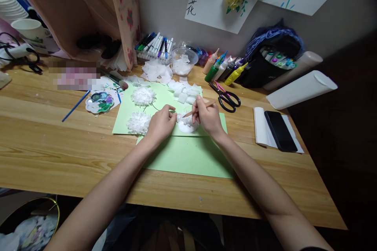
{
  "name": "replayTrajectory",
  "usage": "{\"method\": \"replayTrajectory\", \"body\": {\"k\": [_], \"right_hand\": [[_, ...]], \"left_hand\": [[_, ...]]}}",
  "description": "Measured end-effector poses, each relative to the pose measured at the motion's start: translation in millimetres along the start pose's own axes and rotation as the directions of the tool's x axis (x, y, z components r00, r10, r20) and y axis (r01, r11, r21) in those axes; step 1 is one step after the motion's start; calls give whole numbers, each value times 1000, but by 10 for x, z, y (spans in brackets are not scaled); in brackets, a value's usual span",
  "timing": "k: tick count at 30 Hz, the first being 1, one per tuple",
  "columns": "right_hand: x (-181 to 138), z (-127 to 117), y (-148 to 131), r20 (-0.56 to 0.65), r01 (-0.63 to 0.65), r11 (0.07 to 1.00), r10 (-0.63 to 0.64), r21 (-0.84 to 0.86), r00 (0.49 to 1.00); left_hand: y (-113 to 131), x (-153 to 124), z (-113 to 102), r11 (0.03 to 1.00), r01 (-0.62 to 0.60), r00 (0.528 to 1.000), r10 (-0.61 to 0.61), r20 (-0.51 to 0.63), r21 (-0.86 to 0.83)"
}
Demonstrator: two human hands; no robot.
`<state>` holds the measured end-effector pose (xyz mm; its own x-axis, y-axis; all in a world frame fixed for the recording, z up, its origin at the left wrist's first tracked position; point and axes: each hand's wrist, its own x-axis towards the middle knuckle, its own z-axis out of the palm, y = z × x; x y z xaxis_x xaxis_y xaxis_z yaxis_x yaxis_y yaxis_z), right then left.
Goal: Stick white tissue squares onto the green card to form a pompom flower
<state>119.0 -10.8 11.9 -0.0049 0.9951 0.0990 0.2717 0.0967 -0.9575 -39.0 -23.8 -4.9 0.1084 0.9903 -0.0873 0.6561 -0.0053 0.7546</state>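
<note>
My right hand (207, 117) is closed around a wooden pencil (188, 114), its tip down on a partly covered white paper flower (188, 126). The lower part of that flower is a smooth white disc, and ruffled petals cover its upper part. At its left edge, my left hand (161, 123) has curled fingers gripping the rim; the fingertips are partly hidden. Two fuller white flowers, an upper one (143, 96) and a lower one (138, 122), lie to the left on green paper (165, 130). Loose white tissue squares (184, 93) are piled above my hands.
Black-handled scissors (228, 100) and paint bottles (220, 68) stand right of the paper. A paint palette (99, 102) and blue brush (75, 106) lie left. Behind are markers (156, 46) and a clear bowl (184, 61). A phone (280, 130) rests at right.
</note>
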Motion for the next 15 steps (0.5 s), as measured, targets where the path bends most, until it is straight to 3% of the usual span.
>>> {"method": "replayTrajectory", "body": {"k": [4, 9, 15], "right_hand": [[-77, -191, 42, -64, 87, 993, -83, 77, 995], [28, -301, 181, 24, 246, 946, -246, -211, 969], [362, -129, 363, 161, 430, 800, -401, -419, 902]], "left_hand": [[9, -11, -20, 995, 38, 999, -35, 35, -96], [17, -34, -38, 992, 39, 999, -36, 26, -121], [31, -40, -52, 996, 14, 1000, -14, -3, -89]]}}
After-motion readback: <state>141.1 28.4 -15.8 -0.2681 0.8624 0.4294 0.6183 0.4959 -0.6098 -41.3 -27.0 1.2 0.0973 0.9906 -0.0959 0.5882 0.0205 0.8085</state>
